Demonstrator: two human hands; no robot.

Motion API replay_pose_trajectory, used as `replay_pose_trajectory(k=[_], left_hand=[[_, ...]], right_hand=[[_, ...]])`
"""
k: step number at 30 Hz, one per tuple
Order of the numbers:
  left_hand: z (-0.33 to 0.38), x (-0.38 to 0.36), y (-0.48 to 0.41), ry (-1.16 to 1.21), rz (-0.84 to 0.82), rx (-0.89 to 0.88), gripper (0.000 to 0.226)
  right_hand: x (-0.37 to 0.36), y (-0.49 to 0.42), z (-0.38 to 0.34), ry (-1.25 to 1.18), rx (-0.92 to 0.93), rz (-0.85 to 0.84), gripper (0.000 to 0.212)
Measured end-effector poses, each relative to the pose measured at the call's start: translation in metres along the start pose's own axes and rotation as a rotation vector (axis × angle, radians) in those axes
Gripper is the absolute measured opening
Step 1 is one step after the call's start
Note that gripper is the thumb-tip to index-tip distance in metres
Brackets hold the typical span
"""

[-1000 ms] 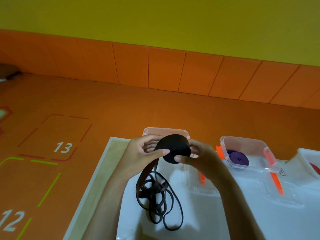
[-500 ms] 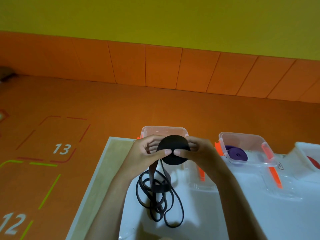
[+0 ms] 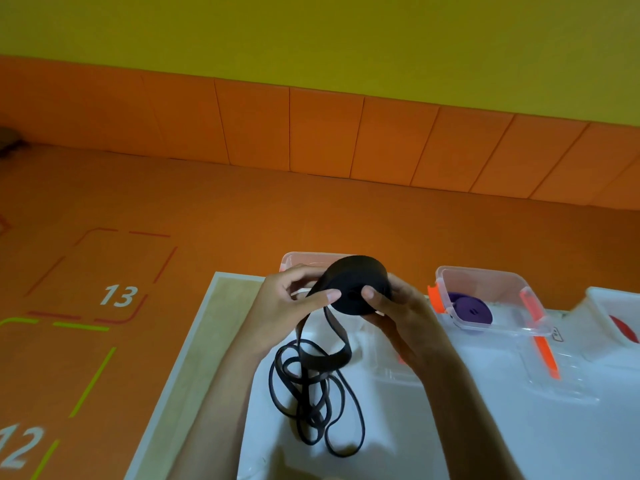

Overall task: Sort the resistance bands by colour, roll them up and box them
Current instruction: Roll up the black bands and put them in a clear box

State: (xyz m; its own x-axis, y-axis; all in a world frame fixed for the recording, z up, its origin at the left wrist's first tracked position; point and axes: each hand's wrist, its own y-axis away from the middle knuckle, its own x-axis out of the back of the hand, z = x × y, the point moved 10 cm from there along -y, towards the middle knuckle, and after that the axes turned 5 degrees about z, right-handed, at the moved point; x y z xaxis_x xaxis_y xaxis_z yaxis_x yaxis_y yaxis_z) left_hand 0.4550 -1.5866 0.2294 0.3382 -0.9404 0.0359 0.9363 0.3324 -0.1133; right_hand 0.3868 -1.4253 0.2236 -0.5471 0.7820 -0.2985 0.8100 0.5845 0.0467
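holding a half-rolled black resistance band [image 3: 356, 285] up over the white table [image 3: 450, 438], both hands are wrapped on the coil. left hand [image 3: 294, 303] pinches it, thumb on the front face and fingers behind, and right hand [image 3: 398, 310] grips the other side the same way. the unrolled tail [image 3: 311, 386] hangs from the coil into a loose tangle on the table. a clear box [image 3: 301, 259] sits just behind the hands. off to the right a second clear box [image 3: 485, 275] has a rolled purple band [image 3: 472, 311] inside. further right a white tub [image 3: 602, 299] holds something red [image 3: 623, 329], can't tell what.
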Motion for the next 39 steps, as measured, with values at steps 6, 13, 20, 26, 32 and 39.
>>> replay_pose_trajectory(k=[6, 13, 20, 26, 32, 39], left_hand=[[0.008, -0.002, -0.001, -0.141, -0.062, -0.043, 0.034], [0.006, 0.008, -0.004, -0.057, 0.007, -0.01, 0.025], [0.003, 0.006, -0.003, -0.044, -0.045, 0.025, 0.035], [0.011, 0.009, -0.002, 0.171, -0.002, -0.021, 0.025], [0.015, 0.009, -0.003, 0.058, 0.088, -0.053, 0.02], [0.007, 0.009, -0.003, -0.031, 0.1, -0.074, 0.03]], right_hand=[[0.014, 0.0, -0.025, 0.428, 0.018, 0.01, 0.022], [0.016, -0.001, -0.007, 0.126, -0.042, 0.072, 0.021], [0.016, -0.003, -0.007, 0.575, 0.009, 0.02, 0.024], [0.022, -0.005, 0.012, 0.157, -0.119, 0.074, 0.044], [0.017, -0.004, 0.012, 0.053, -0.107, 0.098, 0.044], [0.019, -0.006, 0.014, 0.521, -0.18, 0.014, 0.032]])
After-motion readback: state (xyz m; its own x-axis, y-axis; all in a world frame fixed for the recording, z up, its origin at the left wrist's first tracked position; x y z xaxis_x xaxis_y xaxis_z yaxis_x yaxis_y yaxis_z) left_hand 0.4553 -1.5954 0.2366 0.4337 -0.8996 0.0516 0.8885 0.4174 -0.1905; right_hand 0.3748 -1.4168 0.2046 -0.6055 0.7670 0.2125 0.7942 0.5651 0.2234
